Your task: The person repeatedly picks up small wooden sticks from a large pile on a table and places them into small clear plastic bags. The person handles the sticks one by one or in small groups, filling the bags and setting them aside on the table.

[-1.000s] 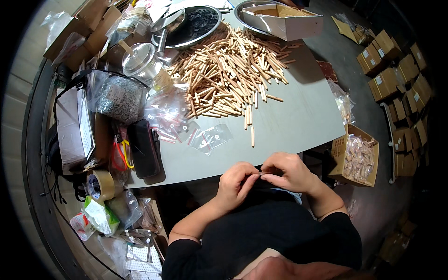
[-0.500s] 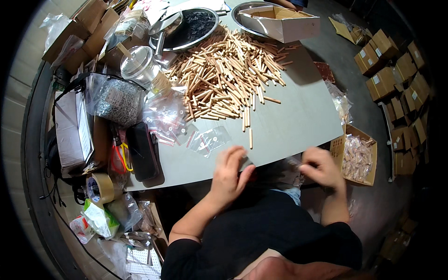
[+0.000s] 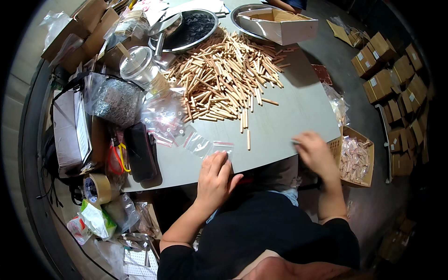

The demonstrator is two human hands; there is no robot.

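My left hand [image 3: 215,179] lies at the near edge of the table, its fingers stretched out over a small clear zip bag [image 3: 223,145] and the thumb held apart. Just left of it is another clear zip bag [image 3: 198,144]. My right hand [image 3: 313,153] hovers over the table's right front edge, bent and smeared by motion; whether its fingertips hold anything is unclear. A large heap of short wooden sticks [image 3: 224,77] covers the table's middle. One single stick [image 3: 248,140] lies apart from it, pointing toward me.
More clear bags [image 3: 161,116], a lidded plastic cup [image 3: 140,65], a dark phone [image 3: 141,154] and scissors [image 3: 122,158] line the left side. At the back stand a metal bowl [image 3: 215,29] and a cardboard box [image 3: 294,31]. A carton of filled packets [image 3: 368,175] sits at lower right.
My left hand has shifted left and down onto a zip bag, its fingers flatter. My right hand has moved slightly up and left over the table edge.
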